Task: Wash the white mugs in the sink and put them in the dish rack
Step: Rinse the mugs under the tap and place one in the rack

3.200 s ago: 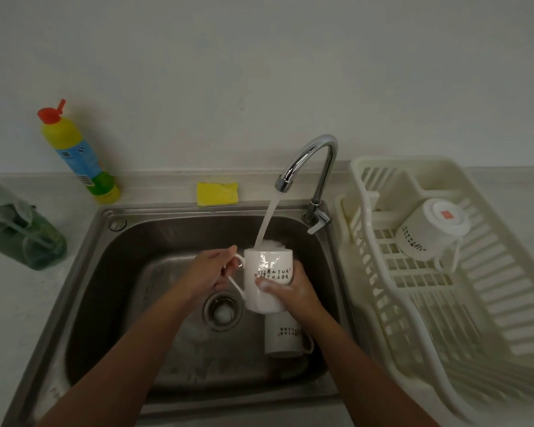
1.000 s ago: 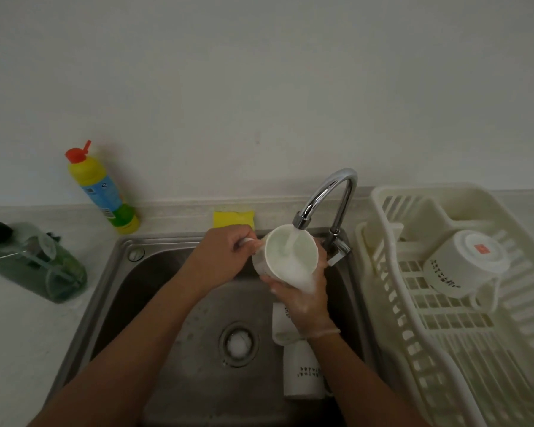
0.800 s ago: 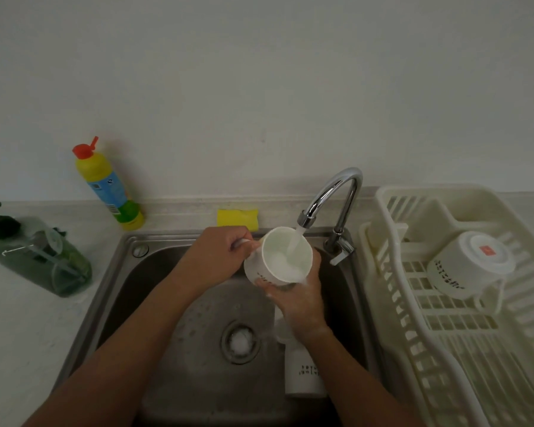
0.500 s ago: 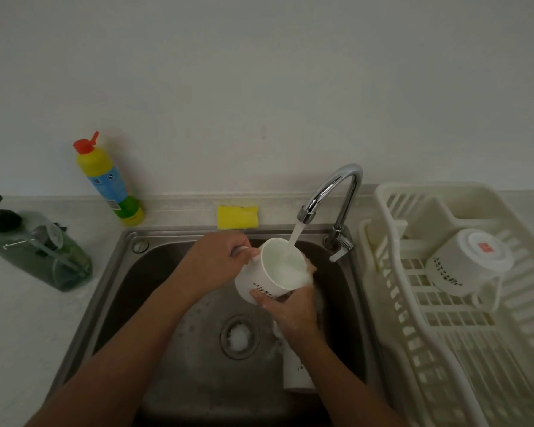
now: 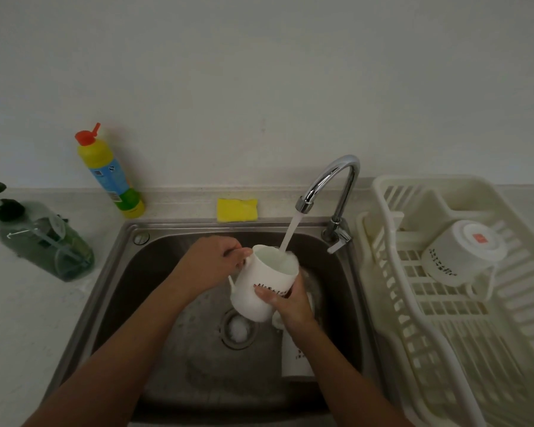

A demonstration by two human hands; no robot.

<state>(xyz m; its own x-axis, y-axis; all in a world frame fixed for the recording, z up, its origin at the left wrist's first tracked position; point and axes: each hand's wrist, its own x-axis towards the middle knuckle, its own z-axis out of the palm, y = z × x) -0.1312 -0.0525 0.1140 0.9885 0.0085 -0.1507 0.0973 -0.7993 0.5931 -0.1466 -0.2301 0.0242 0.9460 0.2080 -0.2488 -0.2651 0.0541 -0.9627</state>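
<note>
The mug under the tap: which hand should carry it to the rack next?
Probably the right hand: it grips the mug on the side nearest the dish rack. The left hand holds the handle, farther away.

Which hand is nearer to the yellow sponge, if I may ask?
Left. The left hand grips the handle of the white mug in front of the yellow sponge; the right hand holds its body, farther forward.

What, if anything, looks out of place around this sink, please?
Nothing clearly stands out. The clear green pump bottle and yellow red-capped bottle on the counter seem tilted, but that may be the wide-angle lens.
</note>
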